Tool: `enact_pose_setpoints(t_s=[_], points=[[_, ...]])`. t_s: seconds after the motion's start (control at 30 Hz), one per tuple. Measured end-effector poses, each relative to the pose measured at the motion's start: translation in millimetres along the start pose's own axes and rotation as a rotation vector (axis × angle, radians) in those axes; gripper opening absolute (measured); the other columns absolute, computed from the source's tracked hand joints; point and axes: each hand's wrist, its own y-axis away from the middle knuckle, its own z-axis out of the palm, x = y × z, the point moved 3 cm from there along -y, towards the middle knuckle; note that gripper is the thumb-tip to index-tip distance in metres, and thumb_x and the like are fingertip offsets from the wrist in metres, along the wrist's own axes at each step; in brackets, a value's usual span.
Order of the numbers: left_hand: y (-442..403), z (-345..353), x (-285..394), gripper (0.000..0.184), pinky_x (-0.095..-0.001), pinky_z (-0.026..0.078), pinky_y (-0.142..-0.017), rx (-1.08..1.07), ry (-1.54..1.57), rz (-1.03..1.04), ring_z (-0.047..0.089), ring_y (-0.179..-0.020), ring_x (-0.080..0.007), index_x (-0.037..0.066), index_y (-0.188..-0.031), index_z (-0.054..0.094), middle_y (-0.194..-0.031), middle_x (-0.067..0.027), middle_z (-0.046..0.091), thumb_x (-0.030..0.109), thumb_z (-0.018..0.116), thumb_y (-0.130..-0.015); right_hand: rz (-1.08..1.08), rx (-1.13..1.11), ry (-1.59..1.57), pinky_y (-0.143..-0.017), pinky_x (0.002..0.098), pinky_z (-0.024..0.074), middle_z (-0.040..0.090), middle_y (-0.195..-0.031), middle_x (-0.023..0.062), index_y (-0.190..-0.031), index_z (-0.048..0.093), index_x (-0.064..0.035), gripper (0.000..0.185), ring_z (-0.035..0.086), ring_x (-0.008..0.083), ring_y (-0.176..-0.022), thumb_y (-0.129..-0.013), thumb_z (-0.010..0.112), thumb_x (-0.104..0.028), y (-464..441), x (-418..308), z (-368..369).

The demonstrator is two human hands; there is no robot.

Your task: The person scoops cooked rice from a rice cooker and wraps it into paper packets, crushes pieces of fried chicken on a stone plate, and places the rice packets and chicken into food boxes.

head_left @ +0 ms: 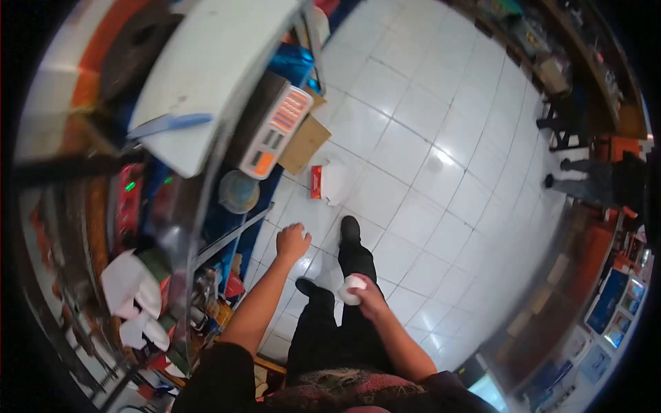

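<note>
My right hand (371, 299) is closed around a small white rounded object (352, 290) in front of my right thigh; its exact kind is not clear. My left hand (294, 242) hangs in the air over the tiled floor, fingers loosely bent and a little apart, with nothing visible in it. Beyond that hand, a red and white box (317, 182) lies on the floor by the shelf. A digital scale (279, 132) with an orange keypad stands to the left, near a round clear container (239, 191).
A white tabletop (206, 62) with a blue-handled tool (172, 124) on it juts out at upper left. Cluttered shelves (206, 303) run along my left. Brown cardboard (303, 144) leans beside the scale. Another person (595, 182) is at far right, near shelves and a counter.
</note>
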Motion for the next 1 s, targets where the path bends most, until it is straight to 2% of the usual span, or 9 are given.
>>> enact_pose_setpoints(t_s=[0.2,0.23,0.33,0.4,0.5,0.57,0.67,0.73,1.0], points=[[-269.7,214.0,-60.5,0.083,-0.0482,0.047,-0.099,-0.305,0.048,-0.331,0.058,-0.117,-0.0377,0.010,-0.142,0.038,-0.126,-0.0212,0.059,0.038,0.075,-0.074,0.194,0.039,-0.208,-0.094,0.0411,0.0508,0.061,-0.115,0.0105,-0.133,0.048,-0.0065,0.060,0.061,0.0240,-0.108,-0.077,0.071,-0.004,-66.6,61.0,-20.3],[-316.4,280.0,-106.7,0.094,-0.0492,0.045,-0.101,-0.173,-0.104,-0.258,0.054,-0.122,-0.0379,0.014,-0.150,0.028,-0.134,-0.0207,0.053,0.037,0.076,-0.073,0.202,0.032,-0.202,-0.094,0.0408,0.0516,0.061,-0.117,0.0109,-0.134,0.047,-0.0064,0.062,0.062,0.0245,-0.107,-0.077,0.072,-0.006,-78.5,83.9,-32.5],[-383.1,279.8,-81.5,0.108,-0.0580,0.045,-0.099,-0.082,-0.212,-0.421,0.040,-0.132,-0.0447,0.022,-0.156,0.012,-0.152,-0.0209,0.029,0.034,0.080,-0.072,0.216,0.027,-0.031,-0.093,0.0363,0.0515,0.060,-0.116,0.0109,-0.135,0.044,-0.0060,0.067,0.061,0.0204,-0.107,-0.077,0.077,-0.010,-94.5,57.4,-23.7],[-401.0,302.9,-83.3,0.086,-0.0536,0.051,-0.093,-0.059,-0.238,-0.419,0.049,-0.125,-0.0443,0.020,-0.151,0.027,-0.145,-0.0223,0.037,0.025,0.073,-0.079,0.391,0.031,-0.013,-0.095,0.0348,0.0502,0.059,-0.118,0.0080,-0.135,0.048,-0.0084,0.065,0.060,0.0192,-0.107,-0.075,0.074,-0.001,-100.7,36.0,-17.9],[-382.0,319.7,-107.5,0.032,-0.0505,0.053,-0.085,-0.039,-0.109,-0.347,0.063,-0.099,-0.0426,0.008,-0.117,0.053,-0.118,-0.0227,0.052,0.009,0.053,-0.085,0.342,0.093,-0.088,-0.094,0.0351,0.0506,0.059,-0.117,0.0079,-0.132,0.049,-0.0085,0.064,0.060,0.0200,-0.106,-0.075,0.075,-0.001,-103.9,32.0,-13.4],[-335.9,324.8,-106.9,0.036,-0.0511,0.051,-0.089,-0.011,-0.033,-0.331,0.059,-0.104,-0.0436,0.007,-0.118,0.051,-0.120,-0.0239,0.051,0.009,0.057,-0.083,0.289,0.184,-0.162,-0.091,0.0356,0.0523,0.060,-0.114,0.0080,-0.126,0.051,-0.0081,0.057,0.060,0.0207,-0.104,-0.075,0.074,0.001,-103.8,30.2,-12.5],[-231.7,268.5,-66.2,0.076,-0.0458,0.034,-0.112,-0.095,0.179,-0.360,0.036,-0.133,-0.0454,-0.002,-0.142,0.031,-0.138,-0.0301,0.039,0.011,0.070,-0.077,0.035,0.336,-0.128,-0.087,0.0345,0.0532,0.059,-0.113,0.0085,-0.127,0.049,-0.0071,0.056,0.061,0.0207,-0.100,-0.077,0.073,0.001,-100.0,-0.5,-10.6],[-141.3,188.4,-14.2,0.085,-0.0463,0.038,-0.108,0.024,0.175,-0.269,0.039,-0.127,-0.0454,-0.001,-0.144,0.030,-0.135,-0.0280,0.037,0.013,0.072,-0.072,-0.173,0.413,-0.020,-0.087,0.0355,0.0531,0.058,-0.111,0.0096,-0.125,0.049,-0.0064,0.055,0.061,0.0218,-0.098,-0.077,0.072,0.003,-85.5,-46.4,-1.5],[106.1,-112.9,95.9,0.083,-0.0428,0.040,-0.104,0.398,0.799,-0.147,0.044,-0.121,-0.0390,0.002,-0.144,0.031,-0.124,-0.0216,0.041,0.006,0.072,-0.072,-0.458,-0.082,0.821,-0.089,0.0427,0.0512,0.063,-0.114,0.0236,-0.124,0.053,0.0020,0.061,0.062,0.0310,-0.109,-0.073,0.079,-0.021,-20.1,-154.8,183.9]])
